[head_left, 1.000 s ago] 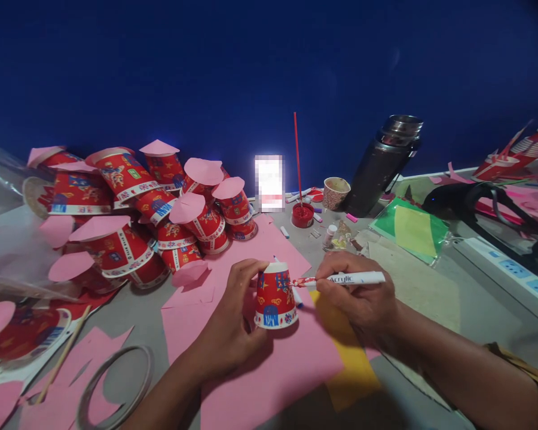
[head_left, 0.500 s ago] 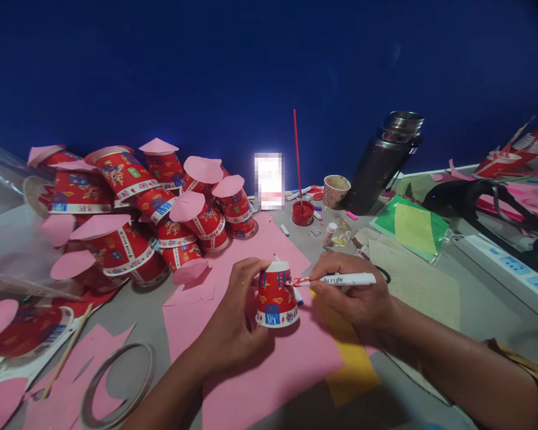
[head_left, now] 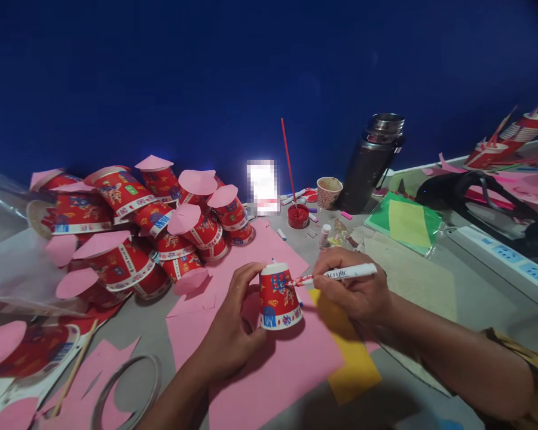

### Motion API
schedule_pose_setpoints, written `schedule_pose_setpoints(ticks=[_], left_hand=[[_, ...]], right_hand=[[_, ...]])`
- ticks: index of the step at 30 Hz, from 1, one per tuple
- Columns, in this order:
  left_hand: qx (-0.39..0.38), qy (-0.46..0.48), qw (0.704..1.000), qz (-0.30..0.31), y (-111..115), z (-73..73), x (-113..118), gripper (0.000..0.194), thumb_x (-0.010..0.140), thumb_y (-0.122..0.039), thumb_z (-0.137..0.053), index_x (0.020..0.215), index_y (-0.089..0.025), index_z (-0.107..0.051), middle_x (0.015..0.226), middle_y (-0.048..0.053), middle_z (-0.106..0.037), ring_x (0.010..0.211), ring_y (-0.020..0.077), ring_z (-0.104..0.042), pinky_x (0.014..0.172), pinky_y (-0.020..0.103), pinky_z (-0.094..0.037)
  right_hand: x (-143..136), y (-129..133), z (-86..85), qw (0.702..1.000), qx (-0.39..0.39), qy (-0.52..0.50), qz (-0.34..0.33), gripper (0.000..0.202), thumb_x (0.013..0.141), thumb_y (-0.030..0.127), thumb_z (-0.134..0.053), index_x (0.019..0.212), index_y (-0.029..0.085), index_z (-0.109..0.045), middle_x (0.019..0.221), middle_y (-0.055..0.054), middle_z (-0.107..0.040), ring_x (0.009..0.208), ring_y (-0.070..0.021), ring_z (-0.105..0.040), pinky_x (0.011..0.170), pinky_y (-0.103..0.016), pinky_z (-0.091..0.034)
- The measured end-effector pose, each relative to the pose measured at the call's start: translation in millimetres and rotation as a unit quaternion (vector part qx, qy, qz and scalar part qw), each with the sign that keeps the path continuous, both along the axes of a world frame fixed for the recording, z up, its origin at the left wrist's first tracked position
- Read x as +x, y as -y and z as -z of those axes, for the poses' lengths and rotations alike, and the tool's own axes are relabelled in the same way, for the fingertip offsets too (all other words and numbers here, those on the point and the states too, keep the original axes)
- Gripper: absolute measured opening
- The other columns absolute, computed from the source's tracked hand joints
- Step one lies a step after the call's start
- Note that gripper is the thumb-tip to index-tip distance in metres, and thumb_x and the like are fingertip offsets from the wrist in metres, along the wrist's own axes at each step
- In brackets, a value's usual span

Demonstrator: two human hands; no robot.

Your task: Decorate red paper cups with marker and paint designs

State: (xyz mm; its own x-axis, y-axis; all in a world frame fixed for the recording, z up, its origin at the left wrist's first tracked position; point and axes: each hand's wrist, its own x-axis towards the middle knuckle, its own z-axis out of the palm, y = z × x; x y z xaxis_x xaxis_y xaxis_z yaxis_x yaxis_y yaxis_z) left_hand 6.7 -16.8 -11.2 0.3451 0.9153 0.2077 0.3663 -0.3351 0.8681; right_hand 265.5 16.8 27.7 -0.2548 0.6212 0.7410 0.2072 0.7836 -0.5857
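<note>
An upside-down red paper cup (head_left: pixel 280 301) with blue and gold patterns is held over pink paper (head_left: pixel 273 382). My left hand (head_left: pixel 233 322) grips it from the left, fingers around its back and thumb near its rim. Between the fingers of my right hand (head_left: pixel 356 292) is a white acrylic marker (head_left: pixel 349 272), its red-smeared tip at the cup's right side. Whether the tip touches the cup is hard to tell. Yellow paper (head_left: pixel 349 364) lies under the right hand.
Several red cups (head_left: pixel 125 257) with pink paper cones are piled at the left. Behind stand a red paint pot (head_left: pixel 298 216) with a stick, a small cup (head_left: pixel 329 192) and a black flask (head_left: pixel 370 167). A tape roll (head_left: pixel 155 382) lies front left, a power strip (head_left: pixel 511 257) right.
The cup has turned a little in my left hand, so its pattern faces differently. My right hand keeps the marker at its side. The whole view has shifted slightly.
</note>
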Motion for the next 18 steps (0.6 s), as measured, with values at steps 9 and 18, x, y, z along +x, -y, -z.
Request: schedule_pose_setpoints(ticks=[9, 18], left_hand=[[0.015, -0.006, 1.000, -0.001, -1, 3.1, -2, 0.091, 0.076, -0.003, -0.064, 0.158, -0.037, -0.042, 0.160, 0.008, -0.045, 0.151, 0.0318, -0.048, 0.127, 0.056, -0.045], [0.088, -0.060, 0.994, -0.006, 1, -7.0, -2, 0.088, 0.076, -0.009, -0.071, 0.155, -0.035, -0.043, 0.146, 0.009, -0.049, 0.142, 0.0319, -0.053, 0.121, 0.055, -0.051]], right_hand=[[-2, -3, 6.0, 1.000, 0.013, 0.025, 0.007, 0.012, 0.097, 0.016, -0.068, 0.086, 0.021, -0.072, 0.072, -0.002, -0.078, 0.060, -0.0150, -0.071, 0.059, -0.026, -0.055], [-1, 2, 8.9, 0.996, -0.042, -0.052, 0.055, 0.013, 0.093, 0.011, -0.073, 0.089, 0.023, -0.075, 0.074, 0.001, -0.076, 0.060, -0.0149, -0.069, 0.058, -0.026, -0.053]])
